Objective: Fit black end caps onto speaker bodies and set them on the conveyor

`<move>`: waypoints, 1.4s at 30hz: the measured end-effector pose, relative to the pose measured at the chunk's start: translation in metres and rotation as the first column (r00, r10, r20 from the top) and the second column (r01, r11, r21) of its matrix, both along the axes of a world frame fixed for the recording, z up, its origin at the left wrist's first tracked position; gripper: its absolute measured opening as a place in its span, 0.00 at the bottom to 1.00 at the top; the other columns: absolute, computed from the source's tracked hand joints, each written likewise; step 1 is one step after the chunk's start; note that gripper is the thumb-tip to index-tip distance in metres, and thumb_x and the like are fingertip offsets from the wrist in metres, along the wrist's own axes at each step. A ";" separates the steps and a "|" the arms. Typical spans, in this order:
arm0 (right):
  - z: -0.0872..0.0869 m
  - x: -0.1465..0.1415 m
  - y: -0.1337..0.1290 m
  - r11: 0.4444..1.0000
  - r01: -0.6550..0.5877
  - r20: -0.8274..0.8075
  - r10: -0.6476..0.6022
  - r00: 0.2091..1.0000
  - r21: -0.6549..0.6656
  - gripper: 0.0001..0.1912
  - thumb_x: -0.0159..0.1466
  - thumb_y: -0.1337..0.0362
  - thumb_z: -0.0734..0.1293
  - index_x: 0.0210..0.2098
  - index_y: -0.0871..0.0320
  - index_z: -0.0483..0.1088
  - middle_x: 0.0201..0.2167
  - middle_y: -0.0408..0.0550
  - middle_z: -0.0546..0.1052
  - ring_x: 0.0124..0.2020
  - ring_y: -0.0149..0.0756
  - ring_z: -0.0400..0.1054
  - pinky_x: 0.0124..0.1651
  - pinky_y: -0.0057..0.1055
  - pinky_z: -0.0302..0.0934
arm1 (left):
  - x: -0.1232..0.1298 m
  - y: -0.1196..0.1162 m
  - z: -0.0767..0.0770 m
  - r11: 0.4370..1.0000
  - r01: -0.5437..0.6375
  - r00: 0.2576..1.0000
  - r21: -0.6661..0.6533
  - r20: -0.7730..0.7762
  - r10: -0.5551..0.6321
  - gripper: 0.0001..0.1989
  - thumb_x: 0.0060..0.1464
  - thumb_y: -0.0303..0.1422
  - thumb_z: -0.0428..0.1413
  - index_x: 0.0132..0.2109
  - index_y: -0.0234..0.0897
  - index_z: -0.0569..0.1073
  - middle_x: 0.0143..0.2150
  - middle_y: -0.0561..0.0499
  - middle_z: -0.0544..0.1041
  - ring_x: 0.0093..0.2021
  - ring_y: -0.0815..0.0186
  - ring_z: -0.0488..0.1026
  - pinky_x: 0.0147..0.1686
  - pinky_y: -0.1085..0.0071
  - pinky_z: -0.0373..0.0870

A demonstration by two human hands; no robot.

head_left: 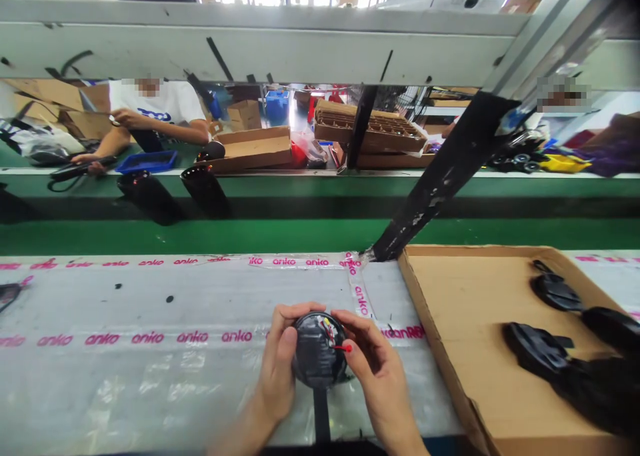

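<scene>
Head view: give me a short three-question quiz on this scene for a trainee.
1. True or false: the round black part is held by both the left hand and the right hand.
2. What colour is the wire running from that part toward the right hand? A) red B) blue C) yellow
3. What kind of container holds the black parts on the right?

Key: 1) True. 2) A. 3) A cardboard tray.
</scene>
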State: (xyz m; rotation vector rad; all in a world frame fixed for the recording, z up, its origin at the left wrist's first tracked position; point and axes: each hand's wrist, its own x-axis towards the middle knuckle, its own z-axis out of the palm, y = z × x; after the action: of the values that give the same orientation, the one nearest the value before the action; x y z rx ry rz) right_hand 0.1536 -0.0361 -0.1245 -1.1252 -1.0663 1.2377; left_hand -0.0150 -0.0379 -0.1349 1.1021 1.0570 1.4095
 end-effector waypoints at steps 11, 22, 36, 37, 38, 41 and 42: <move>-0.006 0.001 -0.013 0.997 -0.013 -0.048 0.009 0.999 -0.076 0.19 0.68 0.48 0.77 0.54 0.47 0.85 0.63 0.54 0.82 0.65 0.55 0.77 0.70 0.53 0.69 | -0.008 0.004 0.007 0.990 0.142 0.979 0.026 -0.150 -0.136 0.30 0.77 0.51 0.39 0.63 0.42 0.78 0.64 0.44 0.80 0.67 0.51 0.73 0.67 0.60 0.65; 0.000 -0.005 -0.022 0.991 0.133 0.075 -0.133 0.988 0.006 0.17 0.67 0.46 0.77 0.48 0.49 0.87 0.57 0.55 0.86 0.60 0.53 0.81 0.68 0.49 0.73 | -0.013 0.000 0.006 0.982 0.175 0.969 -0.064 -0.163 -0.183 0.29 0.77 0.50 0.39 0.66 0.43 0.75 0.67 0.46 0.78 0.66 0.52 0.74 0.65 0.62 0.67; -0.002 -0.001 -0.025 0.997 0.021 0.012 -0.021 1.000 -0.069 0.17 0.72 0.53 0.74 0.59 0.45 0.81 0.68 0.51 0.78 0.71 0.54 0.71 0.74 0.55 0.63 | 0.011 -0.008 0.016 0.956 -0.276 0.958 -0.097 -0.114 0.265 0.22 0.72 0.53 0.55 0.48 0.40 0.81 0.57 0.43 0.85 0.63 0.52 0.78 0.63 0.59 0.71; -0.003 -0.001 -0.025 0.997 0.033 0.016 -0.032 0.999 -0.069 0.18 0.72 0.52 0.74 0.60 0.45 0.81 0.68 0.51 0.78 0.71 0.53 0.70 0.75 0.55 0.63 | 0.011 -0.010 0.018 0.959 -0.259 0.964 -0.113 -0.098 0.249 0.23 0.72 0.53 0.54 0.49 0.39 0.81 0.58 0.43 0.84 0.62 0.51 0.78 0.63 0.58 0.71; -0.002 -0.002 -0.025 0.997 0.043 0.016 -0.042 0.999 -0.070 0.18 0.72 0.52 0.73 0.60 0.45 0.81 0.68 0.51 0.78 0.72 0.54 0.70 0.75 0.55 0.63 | 0.011 -0.013 0.019 0.965 -0.230 0.972 -0.127 -0.079 0.221 0.23 0.73 0.53 0.53 0.52 0.39 0.81 0.60 0.42 0.83 0.63 0.51 0.77 0.64 0.57 0.70; -0.003 -0.007 -0.027 0.996 0.063 0.005 -0.063 0.998 -0.069 0.19 0.71 0.51 0.74 0.59 0.47 0.82 0.67 0.54 0.79 0.71 0.56 0.71 0.73 0.57 0.65 | 0.013 -0.022 0.018 0.982 -0.141 0.990 -0.126 -0.038 0.138 0.25 0.74 0.52 0.50 0.63 0.41 0.76 0.68 0.42 0.77 0.66 0.51 0.74 0.67 0.57 0.66; -0.003 -0.008 -0.027 0.996 0.068 0.002 -0.068 0.998 -0.062 0.19 0.71 0.51 0.74 0.58 0.48 0.82 0.66 0.55 0.79 0.70 0.57 0.72 0.72 0.57 0.66 | 0.014 -0.024 0.016 0.984 -0.140 0.990 -0.107 -0.041 0.136 0.25 0.75 0.52 0.50 0.65 0.41 0.75 0.69 0.42 0.76 0.66 0.51 0.73 0.67 0.57 0.66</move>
State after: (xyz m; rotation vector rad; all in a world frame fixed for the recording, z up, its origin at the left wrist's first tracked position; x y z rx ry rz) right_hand 0.1457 -0.0629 -0.1277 -1.1993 -0.9875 1.2236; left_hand -0.0012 -0.0620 -0.1191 0.9917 1.2405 1.4272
